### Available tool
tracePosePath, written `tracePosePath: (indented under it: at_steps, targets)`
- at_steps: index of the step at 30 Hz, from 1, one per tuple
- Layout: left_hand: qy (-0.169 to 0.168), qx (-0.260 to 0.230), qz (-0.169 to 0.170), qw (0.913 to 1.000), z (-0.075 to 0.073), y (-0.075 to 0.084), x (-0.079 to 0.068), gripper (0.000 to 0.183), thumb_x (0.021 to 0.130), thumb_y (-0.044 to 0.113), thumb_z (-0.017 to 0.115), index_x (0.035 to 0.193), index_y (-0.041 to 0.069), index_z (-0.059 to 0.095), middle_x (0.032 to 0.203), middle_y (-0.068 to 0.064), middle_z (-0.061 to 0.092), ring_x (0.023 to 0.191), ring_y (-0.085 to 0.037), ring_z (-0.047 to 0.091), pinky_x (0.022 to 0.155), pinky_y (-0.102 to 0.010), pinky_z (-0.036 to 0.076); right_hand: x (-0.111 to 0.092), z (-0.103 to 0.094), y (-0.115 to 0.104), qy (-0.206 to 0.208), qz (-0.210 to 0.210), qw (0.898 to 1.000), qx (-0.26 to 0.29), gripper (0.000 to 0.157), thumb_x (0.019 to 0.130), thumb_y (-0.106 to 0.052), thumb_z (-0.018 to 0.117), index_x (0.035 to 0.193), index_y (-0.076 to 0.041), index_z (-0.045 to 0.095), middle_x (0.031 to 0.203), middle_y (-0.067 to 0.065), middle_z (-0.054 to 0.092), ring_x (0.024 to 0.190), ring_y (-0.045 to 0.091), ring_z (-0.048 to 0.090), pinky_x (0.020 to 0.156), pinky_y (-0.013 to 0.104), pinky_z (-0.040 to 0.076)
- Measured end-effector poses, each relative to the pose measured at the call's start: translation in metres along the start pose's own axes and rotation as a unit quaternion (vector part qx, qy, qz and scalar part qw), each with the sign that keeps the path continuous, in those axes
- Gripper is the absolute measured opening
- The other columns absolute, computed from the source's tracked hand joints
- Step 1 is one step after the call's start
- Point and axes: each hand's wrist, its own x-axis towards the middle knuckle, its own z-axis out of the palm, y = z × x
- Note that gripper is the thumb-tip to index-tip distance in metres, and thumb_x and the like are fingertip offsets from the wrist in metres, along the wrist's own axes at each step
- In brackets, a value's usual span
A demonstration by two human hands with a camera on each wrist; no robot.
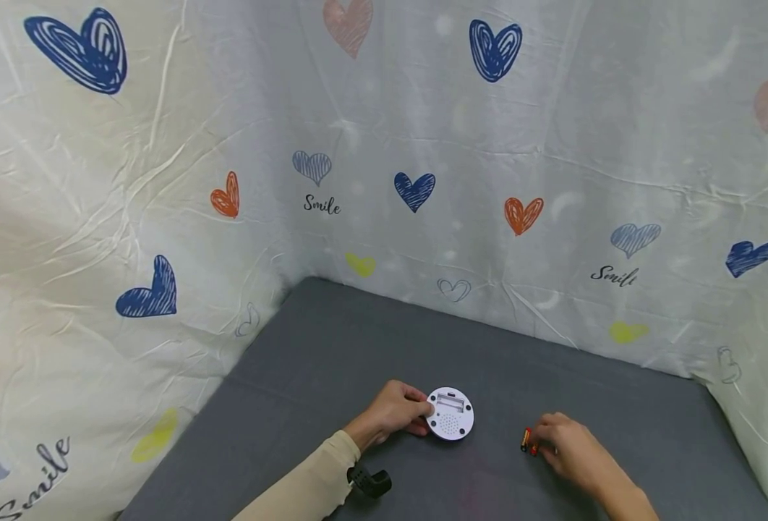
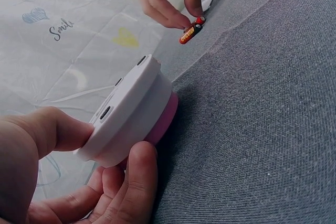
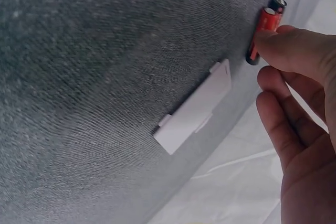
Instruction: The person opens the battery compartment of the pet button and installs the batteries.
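My left hand [image 1: 393, 409] grips a round white device [image 1: 452, 427] by its left edge, thumb on top and fingers beneath. An uncovered battery compartment [image 1: 450, 402] faces up on it, beside a patch of small holes and several dark feet. A pink band [image 2: 167, 117] runs round the lower part in the left wrist view. To the right, my right hand [image 1: 573, 450] reaches down to two small red-and-black batteries [image 1: 525, 439] lying side by side. Its thumb and forefinger pinch one battery [image 3: 260, 31] in the right wrist view; the other fingers are bent loosely.
A white rectangular battery cover [image 3: 197, 109] with small tabs lies on the grey cloth-covered table [image 1: 358, 340] close to the right hand. White curtains [image 1: 423, 108] printed with hearts stand around the table's back and sides. A black wrist strap [image 1: 369, 481] sits by the left sleeve.
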Motion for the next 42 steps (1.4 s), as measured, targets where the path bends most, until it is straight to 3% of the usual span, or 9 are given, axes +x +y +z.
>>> tracePosePath:
  at_steps: [16,22,31,42]
  targets:
    - [0.001,-0.001,-0.001,1.0,0.001,0.0,-0.001,0.02,0.093,-0.003,0.076,0.111,-0.011,0.074,0.09,-0.013,0.075,0.063,-0.015,0.071,0.063,-0.031,0.069,-0.004,0.003,-0.001,0.019,-0.012,1.0,-0.007,0.031,0.08,-0.002,0.094,0.09,-0.029,0.082,0.092,-0.015,0.068,0.086,0.009,0.063,0.069,0.03,0.061]
    - [-0.001,-0.006,-0.001,1.0,0.001,-0.001,0.0,0.021,0.092,-0.003,0.076,0.112,-0.012,0.073,0.091,-0.013,0.074,0.062,-0.015,0.071,0.063,-0.031,0.069,-0.004,-0.012,-0.005,0.009,0.003,1.0,-0.003,0.029,0.082,-0.004,0.093,0.09,-0.029,0.08,0.093,-0.016,0.069,0.088,0.008,0.063,0.068,0.028,0.06]
    - [-0.002,-0.001,0.002,1.0,0.0,0.0,0.001,0.022,0.092,-0.003,0.075,0.112,-0.012,0.073,0.091,-0.013,0.075,0.063,-0.015,0.071,0.062,-0.031,0.069,0.016,-0.044,-0.019,0.024,0.036,0.999,-0.019,0.02,0.09,-0.005,0.086,0.094,-0.024,0.08,0.09,-0.015,0.073,0.081,0.005,0.067,0.066,0.027,0.059]
    - [-0.001,0.002,0.006,1.0,0.0,-0.001,0.0,0.021,0.093,-0.003,0.075,0.112,-0.012,0.073,0.091,-0.012,0.074,0.062,-0.014,0.07,0.063,-0.031,0.069,0.049,-0.05,-0.042,0.06,0.015,0.997,-0.047,0.02,0.089,-0.007,0.089,0.096,-0.024,0.083,0.091,-0.015,0.073,0.085,0.007,0.069,0.069,0.028,0.061]
